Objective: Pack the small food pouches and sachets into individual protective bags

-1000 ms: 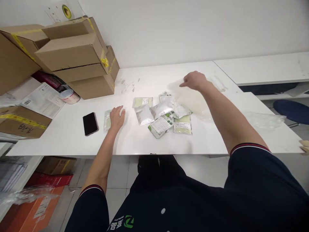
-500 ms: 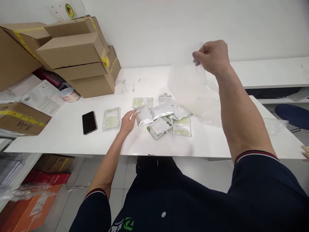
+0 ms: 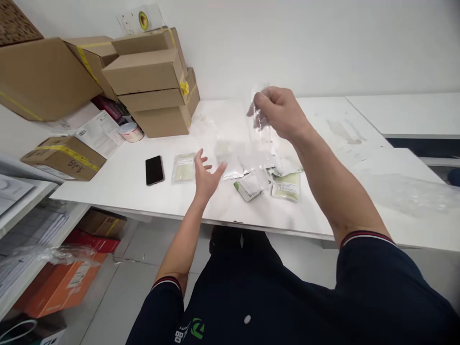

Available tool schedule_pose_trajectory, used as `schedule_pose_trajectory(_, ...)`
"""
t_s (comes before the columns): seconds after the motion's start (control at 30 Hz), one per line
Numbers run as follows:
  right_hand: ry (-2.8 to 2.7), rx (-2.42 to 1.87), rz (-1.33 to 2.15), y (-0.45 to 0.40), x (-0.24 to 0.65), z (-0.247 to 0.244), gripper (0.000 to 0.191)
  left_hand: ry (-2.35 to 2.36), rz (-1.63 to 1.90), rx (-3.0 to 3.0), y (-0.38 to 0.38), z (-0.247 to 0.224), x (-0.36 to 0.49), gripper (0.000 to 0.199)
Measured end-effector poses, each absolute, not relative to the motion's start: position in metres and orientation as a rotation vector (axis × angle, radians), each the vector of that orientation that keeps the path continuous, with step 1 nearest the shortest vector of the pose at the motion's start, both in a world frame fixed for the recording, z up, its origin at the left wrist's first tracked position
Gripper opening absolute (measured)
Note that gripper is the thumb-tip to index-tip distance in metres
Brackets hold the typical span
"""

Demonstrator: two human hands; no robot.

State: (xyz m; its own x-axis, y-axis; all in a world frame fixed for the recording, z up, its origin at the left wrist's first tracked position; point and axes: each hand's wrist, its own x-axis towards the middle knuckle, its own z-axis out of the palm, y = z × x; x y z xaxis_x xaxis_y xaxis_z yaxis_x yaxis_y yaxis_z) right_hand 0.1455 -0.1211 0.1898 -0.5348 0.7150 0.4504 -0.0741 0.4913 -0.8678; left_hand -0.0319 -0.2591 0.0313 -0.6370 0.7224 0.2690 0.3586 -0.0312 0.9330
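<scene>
Pinched in my right hand (image 3: 278,112) is a clear plastic bag (image 3: 261,139), which hangs over the pouches in the middle of the table. My left hand (image 3: 207,176) is open with fingers spread, between a flat packet with pale green contents (image 3: 184,167) and the pile. Through the film I see a silvery pouch (image 3: 233,170), partly veiled. In front lie a white and green pouch (image 3: 248,187) and another pale green packet with a white label (image 3: 286,186). A crumpled white pouch (image 3: 285,166) rests behind that packet.
A black phone (image 3: 154,170) lies left of the packets. Stacked cardboard boxes (image 3: 145,74) and a round tin (image 3: 131,132) stand at the back left. Clear plastic film (image 3: 413,191) spreads over the right side of the white table (image 3: 223,211).
My right hand has brought the clear bag left and lower, over the pouches. My left hand has let go of the silvery pouch and spread its fingers. The view has shifted.
</scene>
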Motion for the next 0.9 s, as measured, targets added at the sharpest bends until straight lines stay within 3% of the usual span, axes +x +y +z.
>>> schedule_pose_trajectory(0.07, -1.840, -0.484, 1.250, -0.138, 0.134, 0.188, 0.032, 2.102, 1.796, 1.069, -0.262, 0.024, -0.050, 0.090)
schedule_pose_trajectory(0.2, -1.538, -0.449, 1.339, -0.158, 0.106, 0.169, 0.038, 2.143, 2.105, 1.244, -0.289, 0.037, -0.074, 0.053)
schedule_pose_trajectory(0.27, -1.382, -0.492, 1.371, -0.166, 0.089, 0.142, 0.043, 2.144, 2.066, 1.569, -0.311, 0.049, -0.069, 0.051)
schedule_pose_trajectory(0.4, -1.369, -0.643, 1.576, -0.194, 0.068, 0.068, 0.051, 2.409, 1.210, 2.116, -0.337, 0.038, -0.041, 0.066)
schedule_pose_trajectory(0.47, -1.623, -0.736, 1.610, -0.208, 0.075, 0.035, 0.054, 2.565, 0.812, 2.096, -0.336, 0.013, -0.037, 0.060)
schedule_pose_trajectory(0.53, -2.122, -0.797, 1.378, -0.215, 0.094, 0.012, 0.051, 2.635, 0.560, 1.980, -0.333, -0.012, -0.044, 0.050)
schedule_pose_trajectory(0.67, -2.931, -0.820, 0.481, -0.204, 0.151, -0.012, 0.047, 2.633, 0.386, 1.904, -0.334, -0.036, -0.067, 0.044)
schedule_pose_trajectory(0.77, -3.077, -0.770, 0.159, -0.186, 0.190, -0.012, 0.039, 2.620, 0.413, 1.916, -0.339, -0.033, -0.070, 0.042)
schedule_pose_trajectory(0.9, -3.003, -1.230, -0.025, -0.168, 0.209, 0.007, 0.034, 2.547, 0.515, 1.991, -0.344, -0.029, -0.062, 0.039)
